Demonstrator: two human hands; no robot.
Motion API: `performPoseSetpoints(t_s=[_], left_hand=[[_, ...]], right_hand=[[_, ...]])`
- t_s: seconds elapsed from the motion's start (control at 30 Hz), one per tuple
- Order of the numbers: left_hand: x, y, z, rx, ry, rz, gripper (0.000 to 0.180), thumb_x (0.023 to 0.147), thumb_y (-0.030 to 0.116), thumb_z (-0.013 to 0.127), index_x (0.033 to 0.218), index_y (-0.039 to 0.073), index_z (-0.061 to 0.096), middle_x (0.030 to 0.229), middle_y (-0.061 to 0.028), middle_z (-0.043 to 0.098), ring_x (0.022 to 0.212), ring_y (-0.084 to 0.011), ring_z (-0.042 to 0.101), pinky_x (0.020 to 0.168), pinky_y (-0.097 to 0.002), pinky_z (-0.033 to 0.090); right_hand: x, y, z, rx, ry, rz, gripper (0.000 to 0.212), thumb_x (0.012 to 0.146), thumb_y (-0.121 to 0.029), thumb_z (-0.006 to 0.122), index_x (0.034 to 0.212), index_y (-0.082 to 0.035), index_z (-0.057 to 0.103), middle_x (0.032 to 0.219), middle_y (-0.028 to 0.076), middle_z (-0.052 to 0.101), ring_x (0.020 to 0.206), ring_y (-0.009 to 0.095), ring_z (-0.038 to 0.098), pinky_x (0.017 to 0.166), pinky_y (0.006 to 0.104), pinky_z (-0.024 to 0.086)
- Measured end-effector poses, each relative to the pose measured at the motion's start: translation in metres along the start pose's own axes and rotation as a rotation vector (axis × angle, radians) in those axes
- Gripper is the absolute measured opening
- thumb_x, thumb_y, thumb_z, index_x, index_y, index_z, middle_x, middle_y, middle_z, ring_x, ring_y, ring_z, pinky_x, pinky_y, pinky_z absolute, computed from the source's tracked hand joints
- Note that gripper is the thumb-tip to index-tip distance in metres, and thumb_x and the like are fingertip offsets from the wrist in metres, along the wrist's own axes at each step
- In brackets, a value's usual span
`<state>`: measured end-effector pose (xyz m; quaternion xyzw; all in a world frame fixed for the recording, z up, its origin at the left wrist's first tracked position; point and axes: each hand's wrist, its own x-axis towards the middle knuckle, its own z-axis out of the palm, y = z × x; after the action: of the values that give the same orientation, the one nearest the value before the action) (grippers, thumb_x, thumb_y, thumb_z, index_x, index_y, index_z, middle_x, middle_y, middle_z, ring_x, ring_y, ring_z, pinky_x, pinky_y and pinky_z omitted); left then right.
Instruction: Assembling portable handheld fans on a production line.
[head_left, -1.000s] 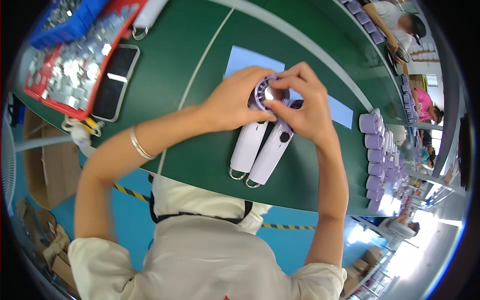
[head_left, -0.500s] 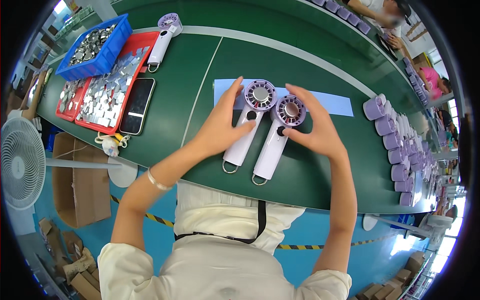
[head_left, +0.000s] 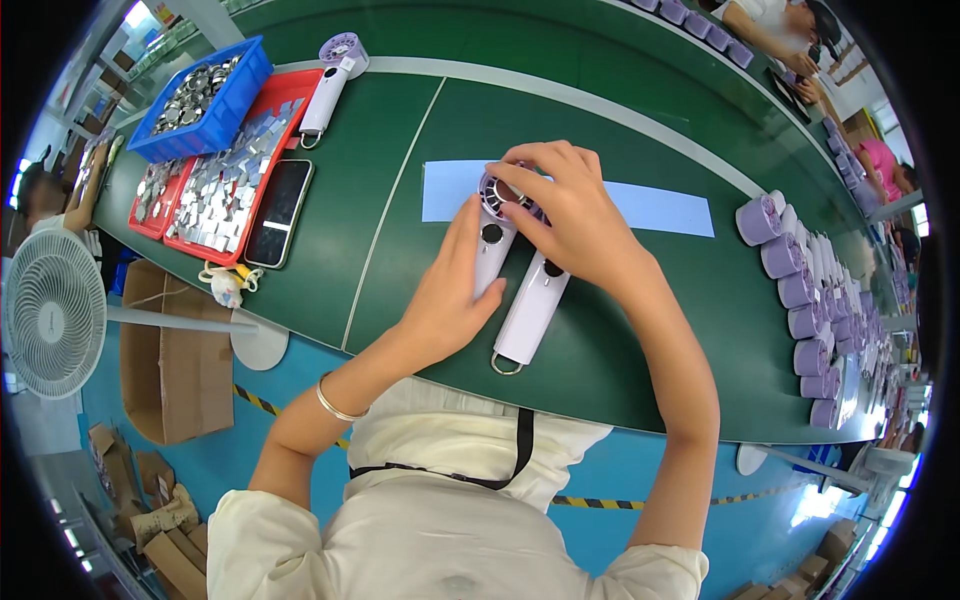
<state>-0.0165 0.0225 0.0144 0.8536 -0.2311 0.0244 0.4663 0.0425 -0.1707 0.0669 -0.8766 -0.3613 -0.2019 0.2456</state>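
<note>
Two white handheld fans with purple heads lie side by side on the green table in front of me. My left hand is wrapped round the handle of the left handheld fan, thumb on its near right side. Over that fan's round head bends my right hand, its thumb and fingertips closed on the head around the shiny centre disc. The right handheld fan shows its handle and metal loop; my right hand hides its head. Beneath the hands runs a pale blue strip.
At the left, a blue bin of round metal discs stands on a red tray with small silver pieces. A phone and another fan lie beside it. Several purple-headed fans line the right edge.
My right hand has moved left from the right fan onto the left fan's head. My left hand has closed round the left fan's handle. Both fans sit slightly further left.
</note>
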Motion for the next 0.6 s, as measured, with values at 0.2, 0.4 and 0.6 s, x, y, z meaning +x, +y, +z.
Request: performPoseSetpoints(t_s=[0.2, 0.4, 0.6], left_hand=[[-0.003, 0.002, 0.002, -0.088, -0.006, 0.018, 0.088, 0.089, 0.003, 0.062, 0.158, -0.005, 0.008, 0.16, -0.0269, 0.023, 0.148, -0.0414, 0.027, 0.12, -0.0425, 0.025], [-0.002, 0.005, 0.0, -0.114, -0.038, -0.005, 0.083, 0.091, 0.0, 0.057, 0.157, -0.005, 0.009, 0.162, -0.0286, 0.017, 0.149, -0.0445, 0.023, 0.12, -0.0441, 0.027], [-0.003, 0.003, 0.001, -0.143, -0.014, -0.03, 0.086, 0.089, 0.004, 0.063, 0.159, -0.002, 0.012, 0.162, -0.0238, 0.023, 0.149, -0.0395, 0.027, 0.12, -0.0414, 0.026]], right_hand=[[0.01, 0.011, -0.003, 0.095, -0.104, 0.031, 0.02, 0.082, -0.01, 0.073, 0.102, -0.005, 0.074, 0.097, 0.006, 0.062, 0.103, 0.026, 0.056, 0.096, 0.0404, 0.04], [0.012, 0.017, -0.001, 0.243, -0.099, 0.056, 0.02, 0.079, -0.004, 0.074, 0.099, -0.003, 0.072, 0.085, 0.007, 0.058, 0.093, 0.027, 0.054, 0.073, 0.0374, 0.05], [0.014, 0.018, -0.001, 0.255, -0.097, 0.038, 0.021, 0.077, -0.004, 0.075, 0.097, -0.002, 0.071, 0.082, 0.007, 0.057, 0.091, 0.027, 0.053, 0.073, 0.0383, 0.049]])
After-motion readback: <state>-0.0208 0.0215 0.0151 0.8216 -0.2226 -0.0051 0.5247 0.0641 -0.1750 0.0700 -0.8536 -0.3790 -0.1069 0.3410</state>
